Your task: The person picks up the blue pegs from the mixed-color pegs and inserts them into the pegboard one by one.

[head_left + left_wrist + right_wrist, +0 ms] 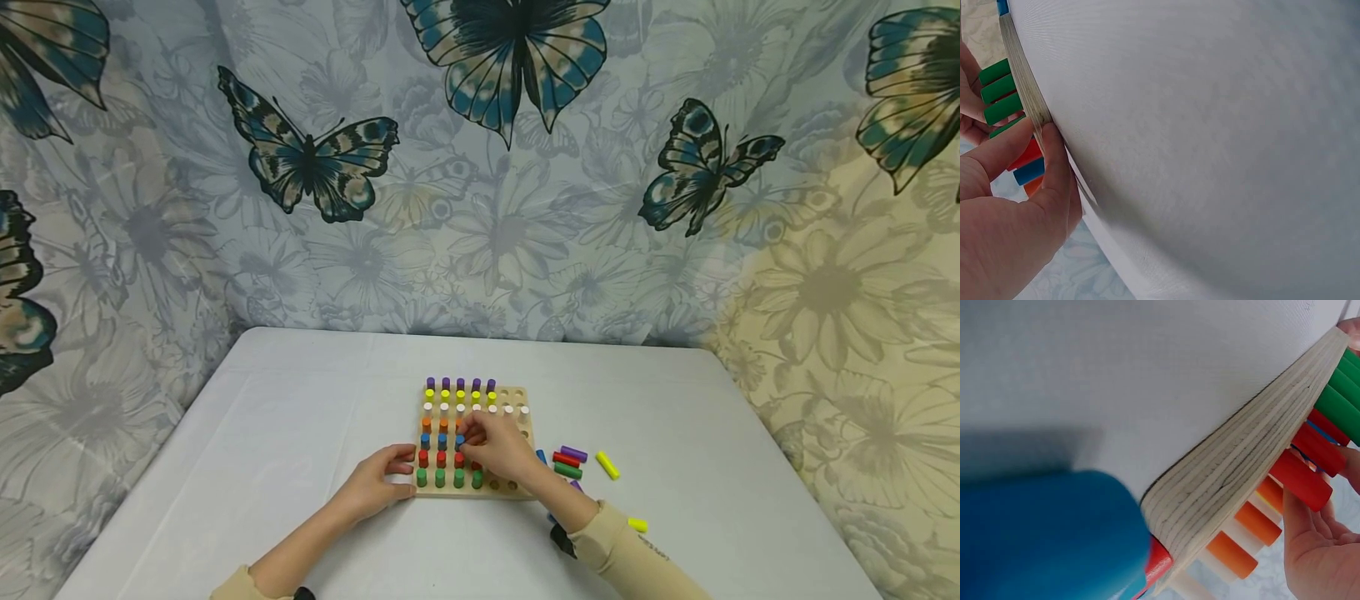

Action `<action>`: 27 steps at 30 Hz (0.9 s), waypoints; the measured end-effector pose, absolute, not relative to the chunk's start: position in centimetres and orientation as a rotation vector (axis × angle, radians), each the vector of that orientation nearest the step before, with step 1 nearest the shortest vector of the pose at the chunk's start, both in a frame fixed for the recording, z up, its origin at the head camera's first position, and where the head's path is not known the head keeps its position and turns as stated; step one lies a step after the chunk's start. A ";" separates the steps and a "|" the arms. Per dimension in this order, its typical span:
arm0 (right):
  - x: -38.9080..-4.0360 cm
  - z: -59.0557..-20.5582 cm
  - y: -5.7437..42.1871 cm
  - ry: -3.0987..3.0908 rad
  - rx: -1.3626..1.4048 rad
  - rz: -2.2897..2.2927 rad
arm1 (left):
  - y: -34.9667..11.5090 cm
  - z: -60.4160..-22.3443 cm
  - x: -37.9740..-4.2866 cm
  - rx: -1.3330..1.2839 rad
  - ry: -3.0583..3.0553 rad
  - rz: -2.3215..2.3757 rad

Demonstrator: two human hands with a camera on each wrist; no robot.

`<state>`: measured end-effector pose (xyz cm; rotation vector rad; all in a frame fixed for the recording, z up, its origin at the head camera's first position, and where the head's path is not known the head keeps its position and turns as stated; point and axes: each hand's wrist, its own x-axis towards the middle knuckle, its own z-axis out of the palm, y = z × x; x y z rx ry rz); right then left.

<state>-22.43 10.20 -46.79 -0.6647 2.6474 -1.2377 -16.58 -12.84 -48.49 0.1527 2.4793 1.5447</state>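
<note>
Left hand (378,483) at the left edge of the flat, pale wooden pegboard (480,492); right hand (497,446) over its middle, so the board lies between and partly beneath them. Upright on the board, far row to near: cylindrical violet pegs (461,384), yellow pegs (461,396), white pegs (461,410), orange pegs (443,426), blue pegs (442,442), red pegs (441,459), green pegs (458,479). Loose pegs (567,471) lie right of the board, on the white cloth-covered table (330,400).

Head view alone shows two loose yellow ones there and butterfly-print fabric (510,233) beyond the board. Right wrist view adds the board's layered side grain and a large, blurred blue cylinder (1054,537) beside it.

Left wrist view: thumb and forefinger bent, pinching the board's near left corner. Right hand: thumb and fingers drawn together beside the third blue peg from the board's left; whether they pinch one, cannot tell.
</note>
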 end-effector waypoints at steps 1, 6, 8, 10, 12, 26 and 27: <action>-22.4 -46.8 10.2 2.646 -0.668 -1.239 | -12.9 -48.5 -16.6 0.152 2.478 1.546; -22.4 -46.7 10.2 2.645 -0.666 -1.236 | -12.9 -48.4 -16.6 0.154 2.473 1.552; -22.3 -46.6 10.3 2.641 -0.652 -1.240 | -12.9 -48.5 -16.6 0.155 2.472 1.550; -22.2 -46.5 10.4 2.635 -0.650 -1.250 | -12.9 -48.4 -16.6 0.151 2.470 1.549; -22.1 -46.4 10.5 2.625 -0.642 -1.264 | -12.9 -48.4 -16.6 0.148 2.470 1.547; -21.6 -45.8 12.8 2.670 -0.628 -1.347 | -12.9 -48.4 -16.5 0.159 2.462 1.563; -21.5 -45.8 13.0 2.674 -0.616 -1.349 | -12.9 -48.4 -16.5 0.160 2.461 1.565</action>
